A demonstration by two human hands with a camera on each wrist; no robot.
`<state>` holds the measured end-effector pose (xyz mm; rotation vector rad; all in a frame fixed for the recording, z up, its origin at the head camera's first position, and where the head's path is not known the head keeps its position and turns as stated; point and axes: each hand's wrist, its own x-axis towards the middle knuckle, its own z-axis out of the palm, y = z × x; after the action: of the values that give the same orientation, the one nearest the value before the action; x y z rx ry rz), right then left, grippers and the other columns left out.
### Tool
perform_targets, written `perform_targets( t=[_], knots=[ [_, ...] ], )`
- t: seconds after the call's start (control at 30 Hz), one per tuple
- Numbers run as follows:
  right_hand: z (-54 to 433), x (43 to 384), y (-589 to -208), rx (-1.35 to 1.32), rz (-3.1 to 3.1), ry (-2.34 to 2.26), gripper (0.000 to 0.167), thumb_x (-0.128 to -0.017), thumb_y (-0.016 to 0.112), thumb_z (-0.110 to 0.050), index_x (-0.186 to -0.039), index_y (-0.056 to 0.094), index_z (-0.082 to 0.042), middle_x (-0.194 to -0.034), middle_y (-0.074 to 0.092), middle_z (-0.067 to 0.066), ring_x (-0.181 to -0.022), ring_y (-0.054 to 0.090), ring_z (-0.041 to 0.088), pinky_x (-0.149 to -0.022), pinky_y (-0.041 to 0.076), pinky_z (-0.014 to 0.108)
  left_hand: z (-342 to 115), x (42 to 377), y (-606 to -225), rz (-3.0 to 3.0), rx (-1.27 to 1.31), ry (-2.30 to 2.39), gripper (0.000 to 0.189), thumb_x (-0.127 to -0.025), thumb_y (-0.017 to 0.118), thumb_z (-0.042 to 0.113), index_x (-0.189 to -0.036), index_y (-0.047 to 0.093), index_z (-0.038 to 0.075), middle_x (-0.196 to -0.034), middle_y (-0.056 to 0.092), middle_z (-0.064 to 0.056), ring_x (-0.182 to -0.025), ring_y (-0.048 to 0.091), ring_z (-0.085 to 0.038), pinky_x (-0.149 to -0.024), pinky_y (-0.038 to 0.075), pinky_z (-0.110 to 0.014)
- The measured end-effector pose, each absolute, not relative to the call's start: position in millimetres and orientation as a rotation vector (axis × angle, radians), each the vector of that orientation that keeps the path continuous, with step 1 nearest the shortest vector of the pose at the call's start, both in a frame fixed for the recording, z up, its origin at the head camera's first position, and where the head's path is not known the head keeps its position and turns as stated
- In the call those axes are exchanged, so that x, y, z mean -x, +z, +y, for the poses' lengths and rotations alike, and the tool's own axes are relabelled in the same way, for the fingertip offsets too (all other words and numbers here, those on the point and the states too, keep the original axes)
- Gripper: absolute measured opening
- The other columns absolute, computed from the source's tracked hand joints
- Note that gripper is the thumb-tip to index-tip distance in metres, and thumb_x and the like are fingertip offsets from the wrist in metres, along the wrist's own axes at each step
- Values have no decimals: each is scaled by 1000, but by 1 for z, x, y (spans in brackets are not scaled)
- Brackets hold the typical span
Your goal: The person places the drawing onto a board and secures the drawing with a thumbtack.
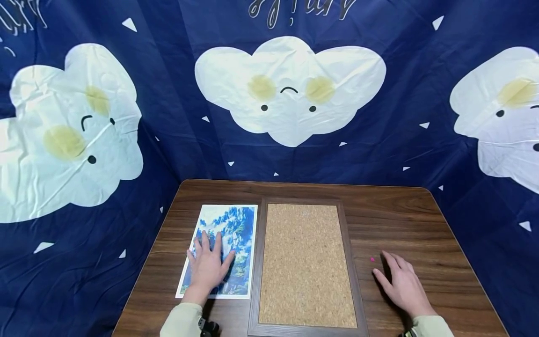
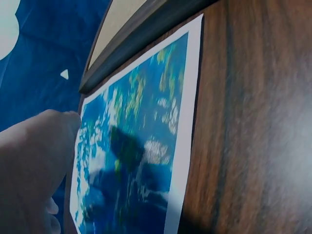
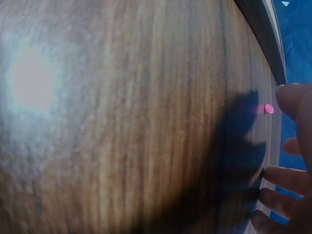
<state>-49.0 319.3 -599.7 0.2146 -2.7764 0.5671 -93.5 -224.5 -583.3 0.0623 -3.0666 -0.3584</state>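
down at the near edge of the table (image 1: pixel 396 210), two pale sleeves (image 1: pixel 181 320) come in, both chopped off by the bottom of the head view. left hand (image 1: pixel 207 267) is spread over a blue landscape print (image 1: pixel 244 234), fingers apart, not gripping anything; can't tell if it's pressing or just hovering, palm side's hidden. right hand (image 1: pixel 400 283) is loose, fingers a bit bent, nothing in it, thumb just beside a tiny pink push pin (image 1: pixel 372 259) (i think, it's really small) on the bare wood. between them sits a framed corkboard (image 1: pixel 307 271), and the print lies flat just beside it, no overlap. so imo this is the getting-hold-of-stuff step, nothing picked up yet. next move seems to call for a neat thumb-and-finger pinch on the pin, plus a light touch on the print so it doesn't crease. hard to make out: the hand covers part of the print, left wrist view is soft and only gets a slice of the board's frame (image 2: pixel 129 45), right wrist view has a glare spot (image 3: pixel 31 80) and cuts the hand off. way back there's a navy curtain (image 1: pixel 168 47) with white clouds (image 1: pixel 290 65), side ones cropped, and upside-down lettering (image 1: pixel 273 18) sliced off up top.
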Motion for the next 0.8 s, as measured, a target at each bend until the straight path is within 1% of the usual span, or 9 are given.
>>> perform_targets(
  t=[0.2,0.33,0.43,0.6,0.7,0.8],
  knots=[
    [319,50,-600,-204,-2776,555,59,-88,82,-25,-135,62,5,-126,64,31,-113,58,55,-93,47,66,-237,98,-578,-3163,-304,-384,81,-103,56,53,-162,35,2,-163,15,-44,-147,17,-69,-111,20,-83],
    [319,52,-600,-208,-2777,548,58,-88,82,-23,-133,63,7,-125,64,31,-113,58,55,-94,47,65,-242,100,-574,-3216,-473,-409,84,-103,56,51,-163,28,-1,-160,13,-48,-145,16,-70,-111,23,-82],
    [319,53,-599,-212,-2780,543,56,-87,83,-22,-131,63,7,-124,65,30,-113,58,54,-94,47,65,-244,101,-572,-3240,-563,-417,86,-103,56,49,-163,23,-3,-157,15,-51,-144,18,-71,-110,26,-81],
    [318,57,-598,-220,-2789,547,52,-88,82,-20,-129,65,7,-121,65,29,-111,59,52,-92,48,64,-245,101,-570,-3260,-636,-394,88,-102,58,46,-163,20,-5,-152,24,-53,-138,30,-71,-106,35,-78],
    [317,60,-599,-241,-2770,555,49,-87,82,-19,-126,67,7,-119,66,28,-109,60,51,-91,48,64,-247,101,-570,-3249,-626,-369,88,-102,59,44,-162,21,-7,-147,32,-52,-131,40,-69,-100,41,-76],
    [316,64,-600,-264,-2746,555,46,-86,83,-16,-123,68,7,-115,67,27,-106,61,50,-89,49,63,-248,102,-569,-3235,-606,-337,86,-101,61,42,-160,24,-9,-138,43,-50,-121,50,-66,-94,45,-74]
  ],
)
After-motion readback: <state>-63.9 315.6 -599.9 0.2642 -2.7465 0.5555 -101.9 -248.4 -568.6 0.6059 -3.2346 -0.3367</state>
